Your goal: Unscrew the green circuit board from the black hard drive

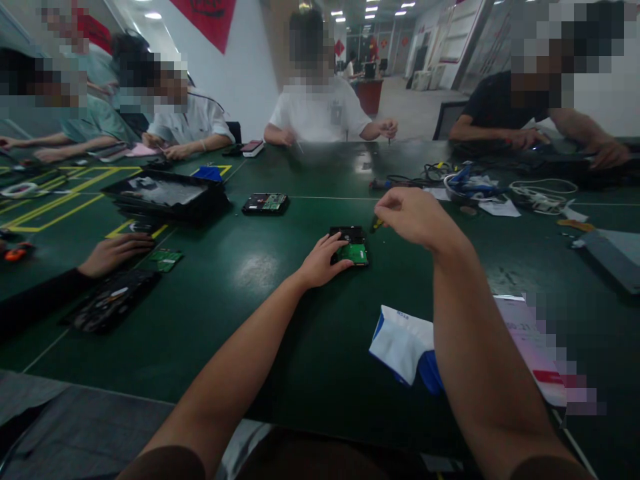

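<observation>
A hard drive (356, 253) with a green circuit board lies flat on the dark green table in front of me. My left hand (327, 259) grips it from the left, with the fingers over its black upper part and the thumb along its near edge. To the right and slightly beyond, my right hand (407, 217) is raised with fingers curled and pinched together. Just under those fingertips shows a small yellow-and-black tool (377, 224); whether the fingers hold it cannot be made out. A white and blue glove (403, 340) lies near my right forearm.
A second hard drive (265, 203) and a black tray (167, 193) are farther left. Another person's hand (117, 253) rests near a loose circuit board (166, 259) and a black casing (115, 300). Cables (470, 180) and a grey box (613, 260) lie right. People sit opposite.
</observation>
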`<action>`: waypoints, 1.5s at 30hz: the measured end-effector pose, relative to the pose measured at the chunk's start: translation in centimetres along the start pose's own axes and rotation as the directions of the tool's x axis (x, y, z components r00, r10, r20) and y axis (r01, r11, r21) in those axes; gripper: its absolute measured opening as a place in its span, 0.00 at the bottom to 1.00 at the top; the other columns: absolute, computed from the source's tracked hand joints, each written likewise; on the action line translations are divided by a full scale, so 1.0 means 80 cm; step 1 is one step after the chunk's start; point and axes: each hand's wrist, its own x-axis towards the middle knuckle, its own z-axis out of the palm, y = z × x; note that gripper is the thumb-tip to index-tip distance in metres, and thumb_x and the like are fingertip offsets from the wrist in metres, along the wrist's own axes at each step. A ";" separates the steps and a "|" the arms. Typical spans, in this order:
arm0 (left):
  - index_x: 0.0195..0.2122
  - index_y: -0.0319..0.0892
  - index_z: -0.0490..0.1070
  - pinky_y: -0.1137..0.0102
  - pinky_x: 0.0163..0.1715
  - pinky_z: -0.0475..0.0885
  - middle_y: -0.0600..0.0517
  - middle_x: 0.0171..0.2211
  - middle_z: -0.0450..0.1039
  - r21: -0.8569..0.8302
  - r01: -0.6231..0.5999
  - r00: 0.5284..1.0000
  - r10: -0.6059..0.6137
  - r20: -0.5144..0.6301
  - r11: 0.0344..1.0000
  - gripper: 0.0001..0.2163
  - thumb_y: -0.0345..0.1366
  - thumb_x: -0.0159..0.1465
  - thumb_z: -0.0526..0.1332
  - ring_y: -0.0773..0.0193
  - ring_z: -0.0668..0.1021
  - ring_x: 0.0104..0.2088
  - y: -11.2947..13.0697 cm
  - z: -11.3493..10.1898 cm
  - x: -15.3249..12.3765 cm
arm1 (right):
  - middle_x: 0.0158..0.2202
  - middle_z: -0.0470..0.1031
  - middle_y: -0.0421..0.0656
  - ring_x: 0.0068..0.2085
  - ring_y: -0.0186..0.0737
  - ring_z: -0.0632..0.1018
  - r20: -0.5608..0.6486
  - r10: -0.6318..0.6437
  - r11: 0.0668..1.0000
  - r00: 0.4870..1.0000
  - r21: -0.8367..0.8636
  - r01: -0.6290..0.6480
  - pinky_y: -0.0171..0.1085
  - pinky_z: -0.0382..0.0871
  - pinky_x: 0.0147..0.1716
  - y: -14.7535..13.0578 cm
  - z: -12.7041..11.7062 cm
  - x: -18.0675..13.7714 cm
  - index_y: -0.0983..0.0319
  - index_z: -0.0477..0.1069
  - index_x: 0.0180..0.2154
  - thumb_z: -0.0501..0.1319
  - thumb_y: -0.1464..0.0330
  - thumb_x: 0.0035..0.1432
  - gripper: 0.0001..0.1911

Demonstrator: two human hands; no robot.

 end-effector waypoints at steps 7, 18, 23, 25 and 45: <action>0.68 0.45 0.66 0.47 0.75 0.52 0.41 0.74 0.59 -0.008 -0.026 1.000 0.026 -0.009 1.000 0.28 0.51 0.71 0.63 0.47 0.57 0.76 0.000 0.000 0.001 | 0.31 0.82 0.45 0.29 0.40 0.82 0.010 0.000 0.994 1.000 0.107 -0.002 0.43 0.75 0.39 0.000 0.007 -0.001 0.62 0.80 0.41 0.60 0.64 0.68 0.11; 0.68 0.44 0.67 0.46 0.75 0.53 0.41 0.75 0.58 -0.013 -0.002 1.000 0.002 -0.007 1.000 0.28 0.52 0.71 0.63 0.45 0.56 0.76 -0.002 0.002 0.001 | 0.40 0.85 0.48 0.41 0.48 0.83 -0.089 -0.009 1.000 0.996 0.003 0.010 0.47 0.74 0.46 0.004 0.012 0.006 0.61 0.82 0.40 0.63 0.64 0.64 0.10; 0.68 0.43 0.66 0.46 0.75 0.53 0.41 0.75 0.57 -0.009 -0.001 1.000 0.001 -0.001 1.000 0.29 0.53 0.71 0.63 0.44 0.56 0.77 -0.004 0.003 0.001 | 0.41 0.84 0.48 0.40 0.47 0.83 -0.111 -0.036 0.999 0.993 0.016 0.037 0.46 0.75 0.44 0.003 0.018 0.007 0.60 0.81 0.41 0.62 0.66 0.65 0.10; 0.69 0.44 0.66 0.46 0.75 0.53 0.41 0.75 0.57 -0.006 0.002 1.000 -0.002 0.005 1.000 0.30 0.53 0.71 0.63 0.44 0.55 0.77 -0.004 0.003 0.001 | 0.41 0.84 0.48 0.37 0.45 0.83 -0.084 -0.049 0.996 0.995 0.066 0.054 0.46 0.75 0.43 0.005 0.020 0.008 0.61 0.81 0.43 0.60 0.65 0.67 0.11; 0.68 0.44 0.67 0.45 0.74 0.54 0.40 0.75 0.57 -0.015 0.002 1.000 -0.002 -0.002 1.000 0.29 0.53 0.70 0.63 0.44 0.56 0.77 -0.002 0.002 0.001 | 0.36 0.84 0.47 0.35 0.43 0.83 -0.025 0.020 0.981 0.999 0.195 -0.014 0.44 0.76 0.42 0.008 0.021 0.009 0.61 0.79 0.48 0.59 0.63 0.69 0.14</action>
